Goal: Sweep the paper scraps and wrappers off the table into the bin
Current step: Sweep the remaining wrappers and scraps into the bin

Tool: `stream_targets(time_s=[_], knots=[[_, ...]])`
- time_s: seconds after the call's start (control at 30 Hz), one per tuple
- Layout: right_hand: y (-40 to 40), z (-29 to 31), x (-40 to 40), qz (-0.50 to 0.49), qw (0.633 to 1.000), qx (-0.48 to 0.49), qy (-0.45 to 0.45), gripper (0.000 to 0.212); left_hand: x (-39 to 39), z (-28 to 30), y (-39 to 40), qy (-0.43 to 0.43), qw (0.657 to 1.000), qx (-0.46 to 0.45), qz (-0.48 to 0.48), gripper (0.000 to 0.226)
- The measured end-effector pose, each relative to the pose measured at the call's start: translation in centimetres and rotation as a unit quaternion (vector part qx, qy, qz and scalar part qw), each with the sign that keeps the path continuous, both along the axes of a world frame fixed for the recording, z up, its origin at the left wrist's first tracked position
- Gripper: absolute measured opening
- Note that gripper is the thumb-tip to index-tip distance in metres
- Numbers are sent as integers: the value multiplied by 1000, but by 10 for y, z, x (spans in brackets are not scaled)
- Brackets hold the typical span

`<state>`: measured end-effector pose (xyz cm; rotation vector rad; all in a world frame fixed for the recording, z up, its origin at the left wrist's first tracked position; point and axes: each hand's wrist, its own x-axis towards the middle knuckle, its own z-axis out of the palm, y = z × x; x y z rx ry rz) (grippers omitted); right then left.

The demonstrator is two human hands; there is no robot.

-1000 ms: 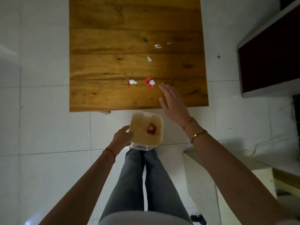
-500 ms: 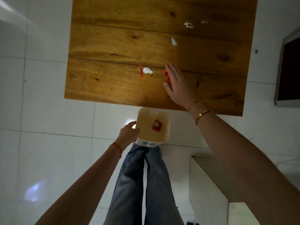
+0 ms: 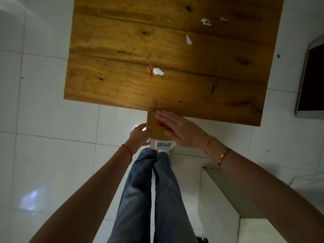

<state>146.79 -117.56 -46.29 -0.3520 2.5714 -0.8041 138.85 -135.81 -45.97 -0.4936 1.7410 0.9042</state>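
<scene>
- Wooden table: four white paper scraps and one red strip remain on it; the red strip and a white crumpled scrap lie just beside each other mid-table, three more white scraps well beyond
- Bin: held under the near table edge, my left hand closed around its rim
- My right hand: fingers flat and spread over the bin mouth, gripping nothing; judged step: sweeping a red wrapper in
- Next, I judge: reach back for the strip and scrap
- Wrapper mostly hidden under my palm; bin interior barely visible
</scene>
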Motion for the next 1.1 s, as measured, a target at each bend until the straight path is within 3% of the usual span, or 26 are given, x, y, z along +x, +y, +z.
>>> stream_targets(time_s=[0.17,0.33,0.5,0.67,0.9,1.0,1.1], knots=[[14,5,-39,-47,996,43,65,55,0,3,-2,-1,1000,1,-7,43],[37,4,-117,-142,987,53,52,57,1,3,-3,-2,1000,5,-1,45],[32,-7,-145,-92,992,83,27,62,-1,2,-2,0,1000,1,-4,46],[16,-11,-122,-42,995,86,35,62,-1,3,-2,2,1000,-2,-12,47],[-15,-3,-29,32,998,42,20,56,4,14,-5,1,1000,-1,-13,45],[-27,3,5,17,1000,1,-18,56,9,21,-7,3,1000,-8,-8,45],[-33,13,24,-59,998,-15,-32,55,15,31,-10,-5,1000,-13,-11,45]])
